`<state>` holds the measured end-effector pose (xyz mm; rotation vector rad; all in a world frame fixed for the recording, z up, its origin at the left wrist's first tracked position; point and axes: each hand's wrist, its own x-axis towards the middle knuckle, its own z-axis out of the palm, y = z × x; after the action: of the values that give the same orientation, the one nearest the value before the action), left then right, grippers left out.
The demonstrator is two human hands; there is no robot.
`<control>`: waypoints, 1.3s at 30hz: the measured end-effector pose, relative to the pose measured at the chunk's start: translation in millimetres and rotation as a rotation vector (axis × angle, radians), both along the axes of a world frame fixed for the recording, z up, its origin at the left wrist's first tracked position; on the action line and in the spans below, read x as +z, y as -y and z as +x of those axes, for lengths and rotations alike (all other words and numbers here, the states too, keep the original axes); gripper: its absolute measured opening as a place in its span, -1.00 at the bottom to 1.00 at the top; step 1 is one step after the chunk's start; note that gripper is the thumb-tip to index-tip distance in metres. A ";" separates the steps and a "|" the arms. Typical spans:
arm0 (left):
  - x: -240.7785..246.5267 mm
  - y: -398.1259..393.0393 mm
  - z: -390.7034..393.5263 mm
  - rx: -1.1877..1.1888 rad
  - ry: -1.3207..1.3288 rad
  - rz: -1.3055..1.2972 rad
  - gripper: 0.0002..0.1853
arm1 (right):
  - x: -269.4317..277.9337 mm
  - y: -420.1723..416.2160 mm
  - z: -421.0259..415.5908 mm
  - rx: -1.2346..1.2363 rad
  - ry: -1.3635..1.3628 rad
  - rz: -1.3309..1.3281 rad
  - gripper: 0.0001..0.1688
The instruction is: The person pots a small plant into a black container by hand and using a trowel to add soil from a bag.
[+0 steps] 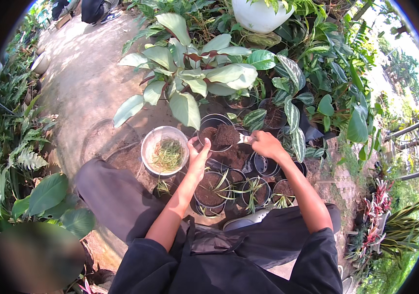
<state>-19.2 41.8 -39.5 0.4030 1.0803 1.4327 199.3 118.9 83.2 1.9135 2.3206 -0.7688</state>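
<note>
My right hand [267,145] grips the pale handle of a hand trowel [245,139], whose blade carries a heap of dark soil [227,135]. That load is over the mouth of a black plastic pot [210,120], which has more soil inside. At the pot's near left side, my left hand [197,156] holds its rim between thumb and fingers. A whitish bucket [145,149] with small grassy plantlets [169,152] stands left of this hand. Closer to me are several soil-filled pots with spider plants, among them one pot [211,189] and another pot [256,193].
A large silvery-leaved plant [194,73] spreads just beyond the pots. Striped-leaf plants [294,114] crowd the right, below a white planter [262,16]. Empty black pots [266,163] stand near my right forearm. Another person [94,11] is on the path at the far left.
</note>
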 end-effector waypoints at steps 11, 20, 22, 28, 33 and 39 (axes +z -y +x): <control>0.8 12.6 11.4 -0.092 -0.076 0.042 -0.20 | 7.2 33.3 -55.2 0.175 0.532 0.245 -0.72; -4.7 9.1 4.9 -0.111 -0.030 0.023 -0.21 | 50.8 29.4 -64.6 0.158 0.398 0.146 -0.63; -6.5 7.5 5.6 -0.098 -0.024 0.017 -0.21 | 57.7 29.0 -61.5 0.153 0.356 0.099 -0.62; -13.3 1.8 -3.3 0.058 0.025 -0.026 -0.14 | 64.9 16.9 -27.5 0.046 0.131 0.109 -0.57; -8.4 -3.3 -25.8 0.173 0.045 -0.080 0.00 | 36.4 -3.2 16.9 -0.053 -0.020 0.012 -0.42; -2.3 -5.1 -34.6 0.239 0.022 -0.079 -0.11 | -60.3 -21.2 31.2 -0.147 0.240 -0.205 -0.39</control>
<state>-53.9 46.9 -41.8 0.2059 1.1940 1.5934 230.5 140.1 22.9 1.9776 1.9042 -0.7112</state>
